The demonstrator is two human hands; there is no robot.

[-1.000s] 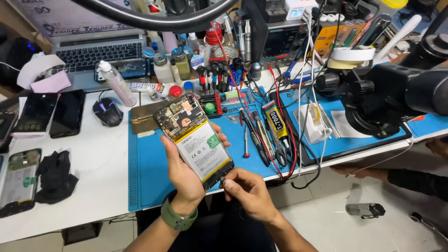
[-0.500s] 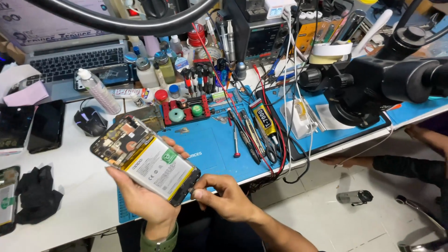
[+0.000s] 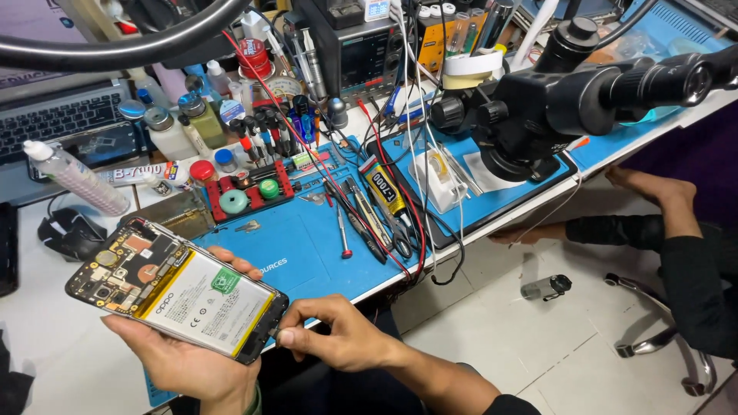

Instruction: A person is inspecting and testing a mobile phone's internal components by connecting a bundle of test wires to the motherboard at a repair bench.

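Left hand [image 3: 184, 357] at 7 o'clock, palm up, fingers curled upward as a cradle, thumb low. Right hand [image 3: 338, 334] just beside it toward 6 o'clock, knuckles up, thumb and forefinger pinched, pointing to 9 o'clock. Right forearm trails to 5 o'clock.

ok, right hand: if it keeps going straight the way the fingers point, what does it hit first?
The right hand points left, fingers pinched at the bottom edge of the opened phone lying in the left hand. Going straight on, it would meet that phone edge first; it looks about in contact, though depth is unclear.
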